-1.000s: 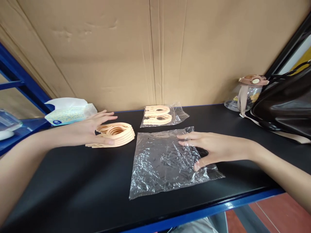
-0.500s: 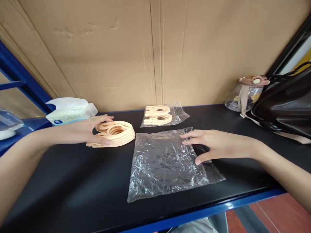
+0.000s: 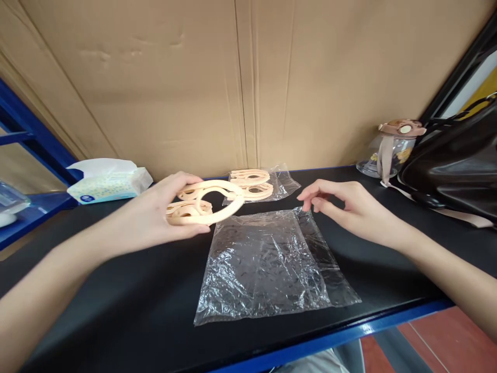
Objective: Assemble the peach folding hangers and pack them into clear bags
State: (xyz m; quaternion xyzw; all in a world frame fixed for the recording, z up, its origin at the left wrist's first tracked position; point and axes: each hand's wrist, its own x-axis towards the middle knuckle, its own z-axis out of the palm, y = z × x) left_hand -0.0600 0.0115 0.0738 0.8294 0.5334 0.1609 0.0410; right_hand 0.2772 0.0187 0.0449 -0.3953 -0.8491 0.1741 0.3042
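Observation:
My left hand [image 3: 171, 207] grips a flat cream-coloured plastic piece with a large ring [image 3: 235, 206], thumb below and fingers above, lifted over the table. Partly hidden behind it, a stack of similar cream pieces [image 3: 189, 208] lies on the black table. A flat clear plastic bag [image 3: 264, 269] rests in front of me, its narrow flap spread to the right. Just above the bag's upper right corner hovers my right hand [image 3: 345, 207], fingers loosely curled, thumb slightly apart, nothing seen in it. Farther back, another clear bag [image 3: 285, 178] has cream pieces [image 3: 256, 190] in or on it.
A tissue pack [image 3: 108, 181] sits at the back left beside a blue frame [image 3: 42, 155]. On the right stand a clear bottle [image 3: 399, 147] with a strap and a black bag [image 3: 454, 160]. A cardboard wall [image 3: 174, 93] closes off the back.
My left hand has lifted a cream piece from the stack and brought it right. My right hand has risen off the clear bag, and its fingers have curled in.

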